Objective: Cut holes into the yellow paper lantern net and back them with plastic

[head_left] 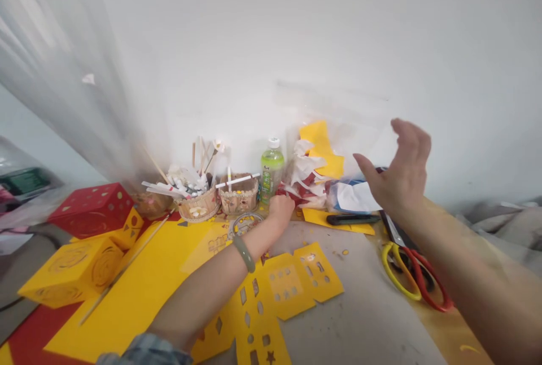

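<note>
My left hand [282,211], with a green bangle [244,254] on its wrist, reaches to the back of the table. Its fingers are curled closed beside a green-labelled drink bottle [271,176] and a clear bag of paper scraps [311,167]; whatever they hold is hidden. My right hand [401,170] is raised at the right with thumb and fingers apart, holding nothing. Under it lie a dark utility knife [353,219] and scissors [412,272] with yellow and red handles. Below my left forearm lies a yellow cut-out card sheet [292,291] with punched shapes.
Two small wooden baskets [239,198] hold sticks and white pieces. Red [93,207] and yellow [71,269] paper boxes stand at the left. A thin wooden stick [122,269] crosses a large yellow sheet [152,263]. A grey mat [351,320] covers the table's middle.
</note>
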Demonstrator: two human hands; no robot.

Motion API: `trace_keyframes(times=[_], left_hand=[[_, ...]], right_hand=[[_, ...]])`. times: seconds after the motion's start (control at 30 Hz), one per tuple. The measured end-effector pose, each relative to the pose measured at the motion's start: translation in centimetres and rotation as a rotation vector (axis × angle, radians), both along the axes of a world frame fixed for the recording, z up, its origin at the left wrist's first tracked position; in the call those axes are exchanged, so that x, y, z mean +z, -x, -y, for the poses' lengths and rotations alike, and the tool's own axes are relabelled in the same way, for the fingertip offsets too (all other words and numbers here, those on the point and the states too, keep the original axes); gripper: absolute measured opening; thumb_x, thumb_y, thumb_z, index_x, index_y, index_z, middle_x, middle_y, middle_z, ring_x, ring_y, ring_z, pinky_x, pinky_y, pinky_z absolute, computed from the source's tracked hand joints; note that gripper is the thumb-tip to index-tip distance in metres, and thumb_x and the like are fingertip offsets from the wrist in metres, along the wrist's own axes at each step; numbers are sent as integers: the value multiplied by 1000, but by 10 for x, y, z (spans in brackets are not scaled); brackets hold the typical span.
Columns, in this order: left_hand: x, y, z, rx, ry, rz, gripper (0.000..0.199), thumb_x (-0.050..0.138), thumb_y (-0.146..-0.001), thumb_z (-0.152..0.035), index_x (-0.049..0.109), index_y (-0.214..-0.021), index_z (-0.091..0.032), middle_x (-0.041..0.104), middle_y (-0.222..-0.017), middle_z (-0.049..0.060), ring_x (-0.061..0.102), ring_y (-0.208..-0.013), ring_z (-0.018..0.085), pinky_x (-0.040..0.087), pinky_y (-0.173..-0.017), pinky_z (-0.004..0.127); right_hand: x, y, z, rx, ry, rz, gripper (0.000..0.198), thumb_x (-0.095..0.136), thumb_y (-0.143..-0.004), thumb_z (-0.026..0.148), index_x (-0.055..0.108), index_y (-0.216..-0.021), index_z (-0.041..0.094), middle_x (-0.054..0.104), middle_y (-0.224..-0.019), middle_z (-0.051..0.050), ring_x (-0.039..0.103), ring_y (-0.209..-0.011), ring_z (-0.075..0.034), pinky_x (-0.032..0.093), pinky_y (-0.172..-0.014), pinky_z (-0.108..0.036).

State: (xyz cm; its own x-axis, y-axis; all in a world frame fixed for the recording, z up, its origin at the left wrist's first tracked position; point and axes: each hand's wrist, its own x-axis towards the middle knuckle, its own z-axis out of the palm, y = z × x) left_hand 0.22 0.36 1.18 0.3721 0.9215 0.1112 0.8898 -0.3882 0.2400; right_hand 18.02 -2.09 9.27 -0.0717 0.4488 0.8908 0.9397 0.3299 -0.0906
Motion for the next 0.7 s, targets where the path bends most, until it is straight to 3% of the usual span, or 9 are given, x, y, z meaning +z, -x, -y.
trace_keyframes(times=[0.13, 0.23, 0.33, 0.4, 0.5, 0.53, 0.6, 0.67, 0.7], left_hand=[[20, 6, 11, 61, -82, 14, 33, 55, -87, -31, 52, -115, -13, 55, -114, 10, 57, -97, 21, 50, -81, 40], [50, 20, 16, 100, -196, 58, 28, 51, -89, -28, 54, -111, -11, 58, -108, 13, 58, -95, 23, 49, -80, 40], [89, 32, 9, 123, -381, 176, 27, 34, -94, -24, 48, -117, -17, 55, -116, 10, 56, -100, 23, 45, -85, 41], [111, 37, -5, -11, -584, 501, 39, 49, -84, -16, 43, -122, -22, 50, -126, 7, 58, -96, 20, 46, -83, 34], [129, 38, -29, -130, -545, 690, 67, 63, -67, -6, 41, -127, -23, 48, -128, 8, 57, -96, 21, 48, -73, 29], [131, 38, -35, -155, -504, 696, 64, 64, -64, -5, 47, -123, -22, 53, -121, 7, 58, -91, 20, 47, -71, 29], [129, 39, -42, -206, -447, 699, 39, 65, -63, -6, 62, -100, -17, 63, -94, 4, 58, -75, 15, 46, -67, 28], [123, 41, -42, -225, -465, 724, 14, 63, -65, -6, 65, -75, -15, 60, -73, 0, 54, -64, 11, 44, -65, 27], [120, 43, -41, -221, -497, 745, 10, 62, -66, -5, 64, -68, -15, 58, -68, -1, 52, -63, 11, 43, -65, 26]], right_hand=[[41, -4, -9, 78, -25, 274, 73, 58, -81, 45, 24, -139, 16, 35, -139, -17, 23, -133, -28, 20, -110, -44], [62, -16, -19, 154, 67, 407, 70, 63, -75, 48, 38, -131, 14, 50, -128, -14, 35, -127, -31, 25, -106, -48], [76, -27, -24, 219, 173, 518, 52, 60, -77, 47, 49, -119, 19, 63, -108, -8, 53, -106, -28, 39, -91, -45], [81, -28, -22, 187, 220, 567, 33, 55, -82, 42, 54, -109, 23, 67, -96, -4, 60, -87, -23, 45, -73, -36], [84, -24, -17, 30, 191, 662, 20, 48, -87, 37, 59, -98, 25, 69, -86, -2, 61, -70, -19, 34, -51, -28], [83, -23, -15, -8, 172, 700, 21, 46, -89, 38, 60, -98, 25, 70, -86, -2, 61, -70, -19, 29, -48, -27], [83, -24, -14, -33, 151, 754, 26, 43, -90, 42, 60, -100, 25, 70, -89, -2, 62, -74, -19, 26, -47, -26], [85, -29, -14, -8, 162, 751, 32, 46, -86, 49, 60, -101, 25, 69, -92, -2, 62, -75, -19, 27, -47, -26], [86, -33, -15, 2, 169, 747, 35, 48, -83, 52, 59, -102, 25, 69, -94, -2, 61, -76, -18, 29, -48, -25]])
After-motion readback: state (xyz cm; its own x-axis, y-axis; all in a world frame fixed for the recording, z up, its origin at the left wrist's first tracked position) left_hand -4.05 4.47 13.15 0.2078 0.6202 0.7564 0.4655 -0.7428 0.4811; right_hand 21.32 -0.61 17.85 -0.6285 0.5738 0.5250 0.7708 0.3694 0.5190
